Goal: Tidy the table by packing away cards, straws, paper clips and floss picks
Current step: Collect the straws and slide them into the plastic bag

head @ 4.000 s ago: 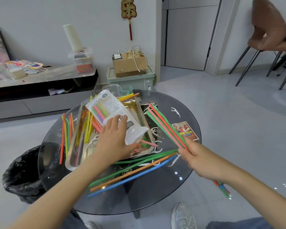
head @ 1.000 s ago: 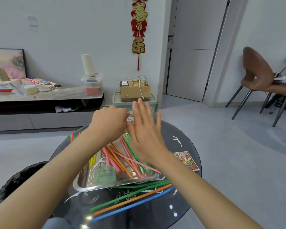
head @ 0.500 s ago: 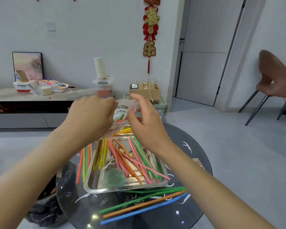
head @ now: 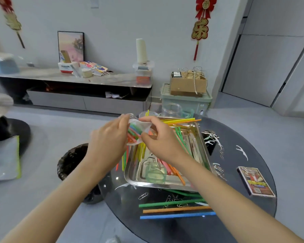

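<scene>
Both hands hold a clear plastic straw bag (head: 139, 128) with coloured straws inside, raised above the far left corner of a steel tray (head: 203, 151). My left hand (head: 109, 142) grips the bag's left side. My right hand (head: 158, 139) pinches its top right edge. More coloured straws (head: 181, 139) lie in the tray, beside a small green cup (head: 155, 173). Green, orange and blue straws (head: 175, 210) lie on the dark glass table (head: 235, 216) near me. Paper clips (head: 143, 196) and white floss picks (head: 242, 151) are scattered there. A card deck (head: 255, 181) sits at the right.
A bin lined with a black bag (head: 68, 160) stands on the floor left of the table. Clear jars (head: 171, 109) stand behind the tray. Beyond are a green crate with a cardboard box (head: 188, 85) and a low TV bench (head: 77, 79).
Four seconds ago my right hand held a bunch of straws; it now pinches the bag together with my left hand. The bag is lifted off the tray, and the view has swung left.
</scene>
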The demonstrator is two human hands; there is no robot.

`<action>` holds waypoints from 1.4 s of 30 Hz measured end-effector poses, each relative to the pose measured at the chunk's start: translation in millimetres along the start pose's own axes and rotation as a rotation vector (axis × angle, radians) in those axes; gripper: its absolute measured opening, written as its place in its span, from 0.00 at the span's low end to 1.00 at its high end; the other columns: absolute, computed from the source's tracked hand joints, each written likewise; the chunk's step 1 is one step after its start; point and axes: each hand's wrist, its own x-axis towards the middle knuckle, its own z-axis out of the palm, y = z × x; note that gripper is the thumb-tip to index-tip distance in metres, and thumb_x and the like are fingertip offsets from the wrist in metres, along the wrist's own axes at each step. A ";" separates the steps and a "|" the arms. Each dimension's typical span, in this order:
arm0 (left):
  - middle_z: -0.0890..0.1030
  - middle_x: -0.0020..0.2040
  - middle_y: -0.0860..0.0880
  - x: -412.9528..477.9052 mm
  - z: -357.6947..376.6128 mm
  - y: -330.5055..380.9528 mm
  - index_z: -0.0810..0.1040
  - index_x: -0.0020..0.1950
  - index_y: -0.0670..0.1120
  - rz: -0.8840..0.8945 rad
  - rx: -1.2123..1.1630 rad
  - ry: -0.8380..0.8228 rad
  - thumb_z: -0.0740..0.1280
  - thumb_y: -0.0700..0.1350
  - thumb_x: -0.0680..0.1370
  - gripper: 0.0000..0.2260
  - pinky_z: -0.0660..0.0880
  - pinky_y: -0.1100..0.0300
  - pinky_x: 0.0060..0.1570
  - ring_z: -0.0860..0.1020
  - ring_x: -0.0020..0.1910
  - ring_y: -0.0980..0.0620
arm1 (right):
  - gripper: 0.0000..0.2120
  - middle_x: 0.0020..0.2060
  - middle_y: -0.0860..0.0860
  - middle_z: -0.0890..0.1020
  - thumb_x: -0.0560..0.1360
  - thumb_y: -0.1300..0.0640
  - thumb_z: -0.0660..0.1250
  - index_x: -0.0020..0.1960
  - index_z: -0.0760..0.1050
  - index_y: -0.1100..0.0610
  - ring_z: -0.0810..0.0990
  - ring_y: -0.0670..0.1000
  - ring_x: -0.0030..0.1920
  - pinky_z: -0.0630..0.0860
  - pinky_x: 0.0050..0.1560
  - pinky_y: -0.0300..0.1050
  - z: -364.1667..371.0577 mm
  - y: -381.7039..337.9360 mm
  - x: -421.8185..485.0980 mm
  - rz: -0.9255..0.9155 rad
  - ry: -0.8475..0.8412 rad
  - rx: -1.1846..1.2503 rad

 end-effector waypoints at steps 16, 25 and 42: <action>0.83 0.53 0.43 -17.1 54.9 -9.3 0.79 0.57 0.37 -0.035 -0.093 -0.064 0.76 0.34 0.61 0.24 0.65 0.62 0.18 0.83 0.42 0.43 | 0.09 0.37 0.52 0.74 0.75 0.53 0.63 0.39 0.68 0.56 0.75 0.57 0.45 0.68 0.37 0.44 3.0 101.9 32.7 0.442 -0.298 -0.891; 0.83 0.52 0.47 -20.4 55.4 -8.4 0.78 0.60 0.42 -0.108 -0.250 -0.058 0.71 0.41 0.73 0.16 0.64 0.60 0.24 0.82 0.41 0.43 | 0.17 0.61 0.62 0.75 0.81 0.62 0.52 0.68 0.62 0.67 0.75 0.58 0.47 0.68 0.42 0.45 -6.3 97.4 39.7 0.489 -0.260 -0.859; 0.81 0.41 0.47 11.7 60.0 -20.3 0.75 0.58 0.48 -0.303 -0.424 -0.089 0.50 0.49 0.83 0.15 0.72 0.52 0.41 0.77 0.41 0.41 | 0.09 0.34 0.49 0.69 0.82 0.56 0.55 0.54 0.70 0.60 0.66 0.43 0.31 0.67 0.31 0.35 -64.6 13.4 -45.7 0.308 -0.389 -0.116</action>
